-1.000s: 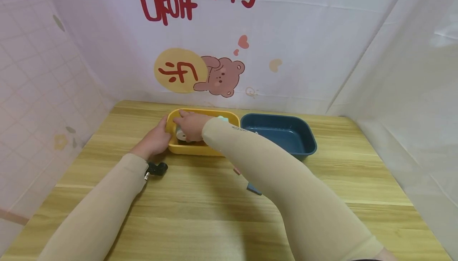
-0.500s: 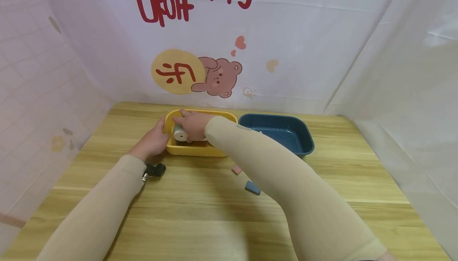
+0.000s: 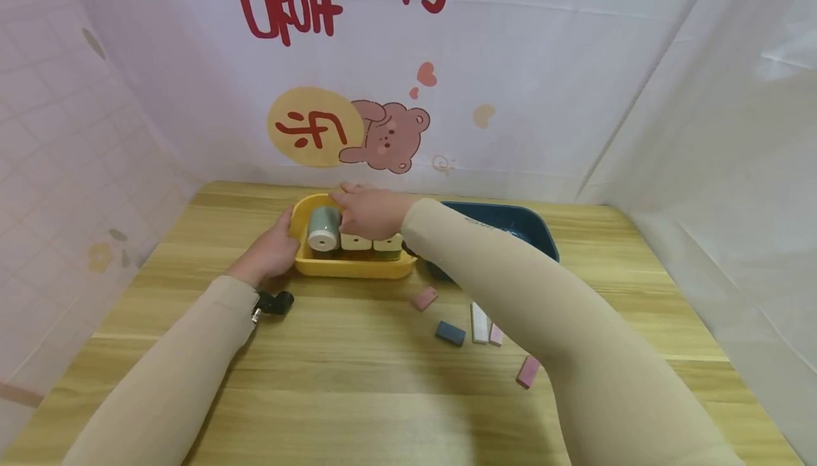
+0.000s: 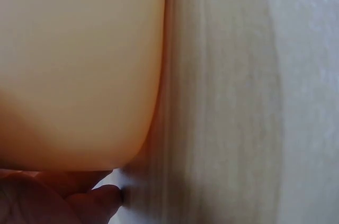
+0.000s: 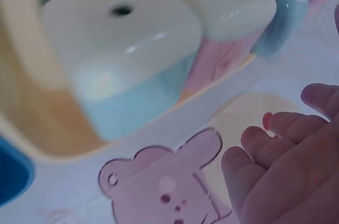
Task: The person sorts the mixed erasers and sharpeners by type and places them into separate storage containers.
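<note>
My left hand grips the left end of the yellow tub; in the left wrist view its fingers lie by the tub's rounded corner. Over the tub's back rim is my right hand. Its fingers look relaxed in the right wrist view, apart from the tub and holding nothing. At the tub's left end sits a round grey-green container with a white end. Beside it are box-shaped ones with white, holed tops, such as the light-blue container and the pink container. My right hand and sleeve hide part of the row.
A dark blue tub adjoins the yellow tub's right end, partly behind my right sleeve. Small rectangular blocks lie in front: a pink block, a blue block, a white block and further pink ones. A printed cloth hangs behind.
My right hand has moved right and off the grey-green container, uncovering it and its neighbours. My right forearm has shifted right too, revealing more blocks. The left hand stays on the tub.
</note>
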The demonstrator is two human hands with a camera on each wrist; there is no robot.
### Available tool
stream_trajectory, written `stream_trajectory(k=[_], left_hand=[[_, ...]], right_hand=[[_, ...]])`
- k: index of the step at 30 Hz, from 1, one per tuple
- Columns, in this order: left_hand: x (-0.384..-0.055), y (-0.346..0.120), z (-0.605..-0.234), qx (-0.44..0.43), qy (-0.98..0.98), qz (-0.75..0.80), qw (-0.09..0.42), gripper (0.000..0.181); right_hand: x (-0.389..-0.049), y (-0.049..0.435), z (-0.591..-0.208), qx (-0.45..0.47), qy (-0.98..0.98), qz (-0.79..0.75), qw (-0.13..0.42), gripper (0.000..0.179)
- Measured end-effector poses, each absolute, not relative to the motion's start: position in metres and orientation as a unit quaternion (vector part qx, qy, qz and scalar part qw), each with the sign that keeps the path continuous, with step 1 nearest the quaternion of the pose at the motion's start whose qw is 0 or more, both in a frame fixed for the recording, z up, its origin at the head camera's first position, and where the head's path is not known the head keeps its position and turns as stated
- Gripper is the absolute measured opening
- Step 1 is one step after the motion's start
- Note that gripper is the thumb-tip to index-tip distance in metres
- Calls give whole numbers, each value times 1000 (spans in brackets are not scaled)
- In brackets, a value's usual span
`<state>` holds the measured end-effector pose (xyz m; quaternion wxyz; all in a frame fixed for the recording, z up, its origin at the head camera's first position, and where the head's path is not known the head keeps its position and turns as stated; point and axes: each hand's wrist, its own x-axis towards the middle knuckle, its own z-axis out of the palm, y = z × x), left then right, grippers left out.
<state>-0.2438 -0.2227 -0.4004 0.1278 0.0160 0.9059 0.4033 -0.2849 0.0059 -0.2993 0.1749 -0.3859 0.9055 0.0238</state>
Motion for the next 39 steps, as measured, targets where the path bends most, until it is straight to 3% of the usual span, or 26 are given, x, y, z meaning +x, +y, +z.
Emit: stream_trajectory(k=[8,17,28,39], left_hand=[[-245,-221,-399,13,909,395,129,86],[-246,-220,-401,12,903,412,125,86],[-247,-225,-404,23,899,420,119,88],[-247,-221,-404,16,899,418,127,87]], right_hand=[[-290,57,-288,-349,920,-30,177,70],[-300,122,-286,-279,954,-55,91,57],[-309,204,-300,-200,977,-49,52,54],[-298,286,-320,-142,986,-44,75,59]])
